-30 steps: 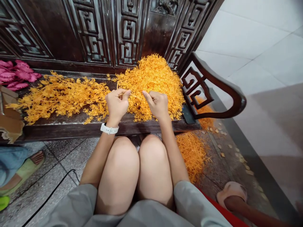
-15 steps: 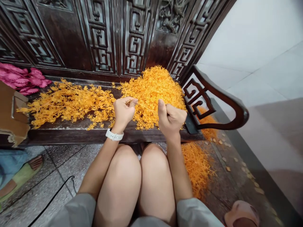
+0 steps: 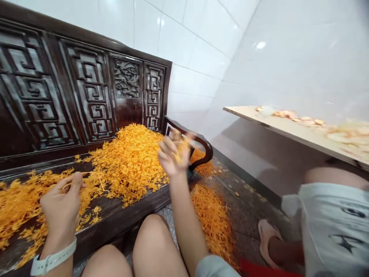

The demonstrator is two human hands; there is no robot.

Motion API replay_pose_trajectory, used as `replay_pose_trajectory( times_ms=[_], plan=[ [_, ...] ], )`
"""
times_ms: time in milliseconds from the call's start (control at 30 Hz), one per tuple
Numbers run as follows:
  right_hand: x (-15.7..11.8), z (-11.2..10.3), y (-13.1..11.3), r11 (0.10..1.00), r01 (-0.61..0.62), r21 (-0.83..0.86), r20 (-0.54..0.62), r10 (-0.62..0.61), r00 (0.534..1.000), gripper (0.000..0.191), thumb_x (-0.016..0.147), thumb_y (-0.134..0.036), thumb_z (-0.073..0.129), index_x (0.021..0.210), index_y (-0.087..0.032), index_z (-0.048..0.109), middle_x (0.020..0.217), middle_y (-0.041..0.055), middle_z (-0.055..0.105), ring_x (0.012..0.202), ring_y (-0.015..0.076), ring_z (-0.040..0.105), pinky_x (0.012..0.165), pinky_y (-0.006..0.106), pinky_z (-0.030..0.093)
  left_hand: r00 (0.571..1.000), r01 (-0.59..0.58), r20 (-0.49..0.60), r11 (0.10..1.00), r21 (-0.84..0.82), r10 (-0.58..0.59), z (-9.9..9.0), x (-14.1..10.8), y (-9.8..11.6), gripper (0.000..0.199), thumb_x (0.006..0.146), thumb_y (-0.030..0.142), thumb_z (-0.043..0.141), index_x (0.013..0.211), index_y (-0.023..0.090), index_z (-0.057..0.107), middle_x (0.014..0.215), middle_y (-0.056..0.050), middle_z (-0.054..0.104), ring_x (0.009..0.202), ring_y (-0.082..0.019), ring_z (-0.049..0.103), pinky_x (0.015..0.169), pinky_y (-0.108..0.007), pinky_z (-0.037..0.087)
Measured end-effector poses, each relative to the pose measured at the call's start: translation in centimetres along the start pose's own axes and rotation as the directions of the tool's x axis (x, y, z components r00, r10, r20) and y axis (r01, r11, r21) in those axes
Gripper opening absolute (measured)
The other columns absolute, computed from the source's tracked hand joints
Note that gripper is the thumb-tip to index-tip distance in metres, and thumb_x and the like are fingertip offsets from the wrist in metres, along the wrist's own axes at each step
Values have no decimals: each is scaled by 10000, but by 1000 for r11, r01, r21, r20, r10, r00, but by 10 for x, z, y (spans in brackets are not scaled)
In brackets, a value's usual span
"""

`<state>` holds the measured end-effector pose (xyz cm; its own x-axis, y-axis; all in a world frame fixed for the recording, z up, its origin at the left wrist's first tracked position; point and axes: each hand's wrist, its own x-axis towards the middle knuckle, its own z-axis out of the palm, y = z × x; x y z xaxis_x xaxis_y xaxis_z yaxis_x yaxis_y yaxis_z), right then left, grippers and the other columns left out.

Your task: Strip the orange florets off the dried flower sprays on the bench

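Observation:
My left hand is closed in a pinch on a thin yellow stem of an artificial flower sprig, over the bench seat. A white band circles that wrist. Raised near the bench's curved armrest, my right hand has its fingers spread, blurred by motion. Yellow bits show at its palm; whether they are falling is unclear. Behind the hands a large heap of yellow-orange florets covers the seat. More yellow sprigs lie at the left.
Orange stems are piled on the floor beside the bench, with pale flat pieces scattered near the wall. A board bearing small pieces juts in at the right. Below it are another person's leg and a pink shoe. The carved bench back rises behind.
The view has swung right. My right hand has gone from a fist to spread fingers and moved toward the armrest. My left hand still pinches the stem.

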<state>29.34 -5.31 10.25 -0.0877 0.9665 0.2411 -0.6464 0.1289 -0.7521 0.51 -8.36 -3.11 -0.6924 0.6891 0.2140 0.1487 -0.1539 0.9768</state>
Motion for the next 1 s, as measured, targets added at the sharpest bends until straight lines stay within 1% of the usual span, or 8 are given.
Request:
replay_pose_trajectory(
  times_ms=[233, 400, 500, 633, 667, 767, 867, 1000],
  plan=[
    [25, -29, 114, 812, -404, 421, -236, 528, 816, 409, 1156, -272, 238, 915, -153, 547, 645, -24, 520, 463, 67, 387, 453, 144, 359, 982, 20, 187, 988, -154, 9, 22, -20, 23, 436, 811, 573, 861, 994, 184, 789, 754, -22, 729, 698, -174, 645, 677, -287, 515],
    [13, -31, 110, 852, -365, 375, -126, 437, 890, 213, 1106, -208, 508, 934, -156, 622, 538, -110, 326, 427, 57, 223, 403, 145, 223, 942, 37, 332, 969, -243, 48, 27, -18, 32, 502, 776, 560, 897, 1098, 197, 768, 911, -38, 786, 901, -212, 745, 939, -351, 585],
    [1, -30, 72, 968, -245, 59, 279, 220, 935, 154, 1013, -326, 723, 967, -180, 703, 648, -58, 513, 478, 49, 367, 446, 151, 325, 948, 25, 313, 974, -227, 49, 27, -17, 30, 462, 814, 545, 866, 1104, 199, 766, 1002, -63, 805, 952, -230, 759, 994, -386, 584],
    [-10, -36, 27, 950, -140, -280, 898, 310, 312, 251, 775, -376, 948, 809, -191, 782, 762, 95, 716, 655, 174, 685, 611, 286, 567, 950, 44, 311, 982, -181, 15, 27, -17, 20, 405, 859, 514, 832, 1100, 195, 763, 1015, -71, 803, 966, -235, 763, 1019, -404, 577],
    [-8, -37, 26, 948, -184, -261, 907, 306, 290, 324, 704, -425, 984, 743, -195, 759, 719, 102, 713, 632, 187, 690, 599, 297, 575, 946, 48, 324, 984, -174, 11, 28, -17, 18, 403, 863, 508, 827, 1101, 190, 763, 1009, -72, 802, 969, -234, 763, 1023, -402, 575],
    [7, -35, 50, 951, -302, 71, 364, 258, 895, 480, 779, -646, 842, 720, -221, 627, 634, 40, 676, 483, 104, 531, 451, 208, 466, 936, 41, 351, 984, -173, 23, 29, -18, 19, 406, 855, 496, 830, 1094, 176, 759, 973, -76, 798, 963, -237, 768, 998, -394, 584],
    [14, -29, 86, 934, -313, 173, -208, 345, 915, 296, 1045, -435, 502, 941, -192, 633, 823, 75, 769, 532, 90, 542, 470, 169, 455, 943, 12, 329, 983, -185, 50, 28, -21, 26, 414, 839, 502, 833, 1085, 180, 750, 1007, -78, 800, 953, -239, 773, 977, -400, 604],
    [1, -22, 104, 915, -393, -92, -110, 383, 917, 273, 992, -348, 556, 980, -140, 732, 784, 67, 758, 489, 89, 524, 435, 179, 405, 936, 9, 345, 979, -203, 63, 27, -24, 34, 387, 832, 485, 859, 1068, 194, 765, 1039, -62, 804, 903, -207, 776, 934, -350, 616]
  ],
)
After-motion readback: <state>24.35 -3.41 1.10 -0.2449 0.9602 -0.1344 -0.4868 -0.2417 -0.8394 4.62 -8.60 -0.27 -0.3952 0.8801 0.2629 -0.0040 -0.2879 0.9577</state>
